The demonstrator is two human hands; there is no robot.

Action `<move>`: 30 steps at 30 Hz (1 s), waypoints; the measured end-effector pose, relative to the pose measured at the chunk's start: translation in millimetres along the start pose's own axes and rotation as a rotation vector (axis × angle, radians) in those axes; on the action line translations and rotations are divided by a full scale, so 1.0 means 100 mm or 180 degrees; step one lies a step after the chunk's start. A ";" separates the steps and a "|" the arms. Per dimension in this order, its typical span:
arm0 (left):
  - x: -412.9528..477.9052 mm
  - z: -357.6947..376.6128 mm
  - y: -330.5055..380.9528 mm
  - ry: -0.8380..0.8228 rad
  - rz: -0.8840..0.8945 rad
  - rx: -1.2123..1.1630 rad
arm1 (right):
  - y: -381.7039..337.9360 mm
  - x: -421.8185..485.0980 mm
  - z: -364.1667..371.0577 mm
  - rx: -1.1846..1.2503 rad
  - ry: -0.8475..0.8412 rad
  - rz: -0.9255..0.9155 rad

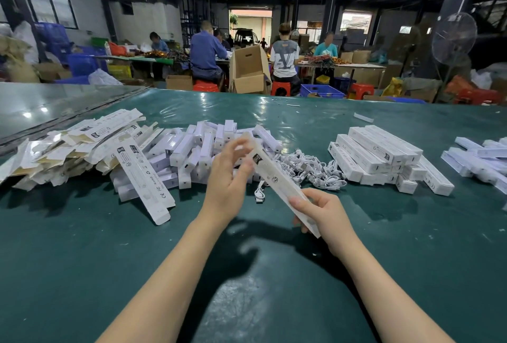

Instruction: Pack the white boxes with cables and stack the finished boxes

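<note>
White box is held slanted above the green table, just in front of the pile of cables; the right hand grasps its lower end; the left hand is at its upper end, blurred, so I cannot tell whether it grips; stacked boxes lie to the right.
</note>
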State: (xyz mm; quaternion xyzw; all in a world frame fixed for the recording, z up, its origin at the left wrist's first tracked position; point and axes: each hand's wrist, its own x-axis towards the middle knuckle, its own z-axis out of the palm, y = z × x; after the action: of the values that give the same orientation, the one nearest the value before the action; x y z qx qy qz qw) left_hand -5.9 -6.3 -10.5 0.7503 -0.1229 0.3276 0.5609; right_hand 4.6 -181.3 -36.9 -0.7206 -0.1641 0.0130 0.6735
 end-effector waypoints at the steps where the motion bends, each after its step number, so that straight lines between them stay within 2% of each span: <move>1: -0.04 0.08 -0.01 0.0079 -0.0158 -0.0188 | 0.01 0.02 0.01 0.0076 0.0233 0.0015; 3: -0.13 0.21 -0.11 -0.0019 -0.0561 -0.0028 | 0.04 0.06 0.00 -0.0099 0.0881 -0.0027; 4: -0.17 0.25 -0.20 -0.0374 -0.0675 0.0523 | 0.06 0.07 -0.02 -0.0566 0.1148 -0.0106; 6: -0.25 0.28 -0.37 -0.1405 -0.0523 0.2174 | 0.11 0.06 -0.09 -0.1938 0.1264 -0.0094; 7: -0.26 0.28 -0.40 -0.1675 -0.0338 0.2667 | 0.12 0.05 -0.09 -0.2428 0.1194 -0.0041; 8: -0.26 0.28 -0.40 -0.1735 -0.0235 0.2801 | 0.13 0.04 -0.08 -0.2686 0.1111 -0.0030; 11: -0.20 0.22 -0.31 -0.1238 -0.0355 0.2161 | 0.13 0.05 -0.02 -0.2848 0.0921 -0.0114; 14: -0.14 0.07 -0.32 -0.1263 -0.0559 0.1700 | 0.13 0.07 -0.04 -0.2537 0.0957 -0.0091; 17: -0.15 0.11 -0.38 -0.1659 -0.0440 0.2093 | 0.13 0.08 -0.05 -0.2279 0.1048 -0.0045; 19: -0.20 0.20 -0.41 -0.1745 -0.0316 0.2394 | 0.14 0.08 -0.05 -0.2273 0.1033 -0.0032; 25: -0.19 0.20 -0.41 -0.1449 -0.0588 0.2566 | 0.13 0.07 -0.05 -0.2344 0.0905 -0.0036; 30: -0.14 0.10 -0.36 -0.1201 -0.0423 0.2325 | 0.12 0.06 -0.05 -0.2437 0.0743 -0.0133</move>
State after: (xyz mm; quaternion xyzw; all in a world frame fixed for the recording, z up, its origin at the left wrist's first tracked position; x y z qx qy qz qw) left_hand 6.3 -5.7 -48.3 0.9531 -0.0506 0.1695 0.2455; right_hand 14.0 -185.4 -46.8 -0.9126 -0.0941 -0.1448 0.3706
